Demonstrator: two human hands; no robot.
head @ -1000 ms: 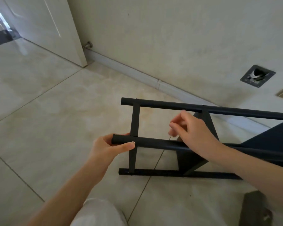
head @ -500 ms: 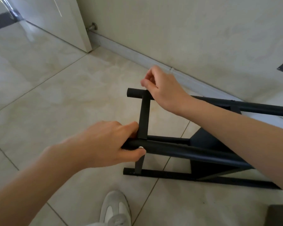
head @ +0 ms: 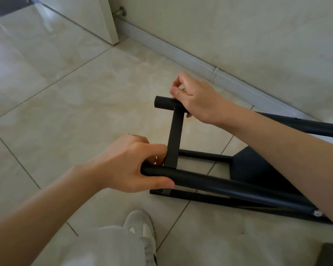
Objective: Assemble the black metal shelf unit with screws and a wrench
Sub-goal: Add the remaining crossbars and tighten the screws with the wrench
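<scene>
Since one second ago, the right hand (head: 197, 100) has gone from the middle of the frame to the far tube's end, and the left hand (head: 132, 164) has closed more firmly on the near tube; the camera has also come closer and looks more steeply down. Nearest to the viewer are a light trouser leg (head: 104, 246) and a white sneaker (head: 141, 226) on the pale tiled floor (head: 65, 102). Just beyond them, the left hand is wrapped around the end of the near round black metal tube (head: 219, 186), thumb under it and fingers curled over the top, beside the flat black crossbar (head: 174, 139) that joins this tube to the far round black metal tube (head: 164, 102). The right hand lies on that far tube close to its open end, its fingers bent and thumb and forefinger pinched together; whether they hold a small screw, I cannot tell. The black metal shelf unit (head: 258, 169) lies on its side on the floor, and its long axis runs from the hands away to the right, along the pale wall (head: 238, 35). So the tube ends are at the hands and the rest of the frame, with a dark shelf panel (head: 256, 166), is to the right under the right forearm. The left hand is nearer to the body and steadies; I judge the right hand is placed to work at the far joint. No wrench is visible.
</scene>
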